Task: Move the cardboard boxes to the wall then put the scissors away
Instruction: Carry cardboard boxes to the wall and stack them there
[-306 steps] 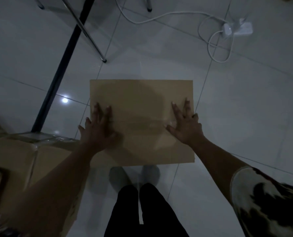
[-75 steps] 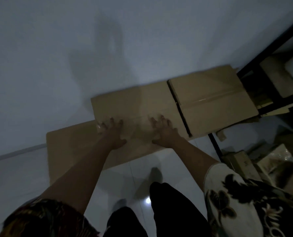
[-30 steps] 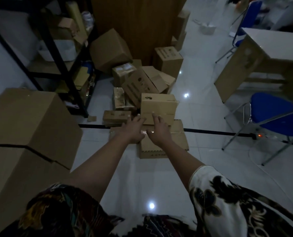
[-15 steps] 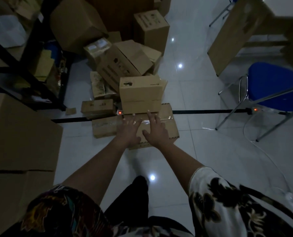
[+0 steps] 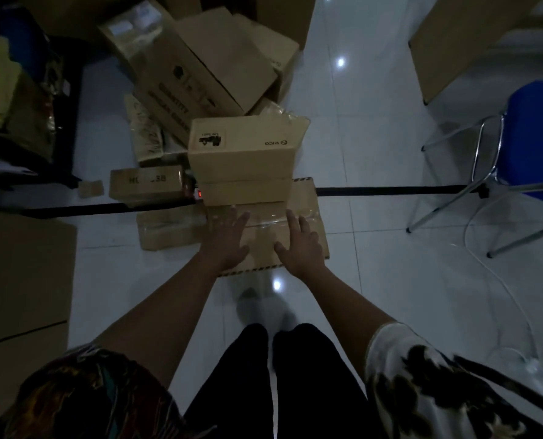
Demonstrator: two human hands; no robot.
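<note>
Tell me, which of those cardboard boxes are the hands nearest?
The flat taped box with the striped edge: the left hand and right hand spread over its top. The stacked boxes sit farther back.

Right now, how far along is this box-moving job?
Partway, it seems. Done: large boxes stand at the left edge, perhaps already moved. In hand: the left hand and right hand spread open over a low taped box with smaller boxes stacked on it. Left: the pile behind; no scissors in sight.
</note>
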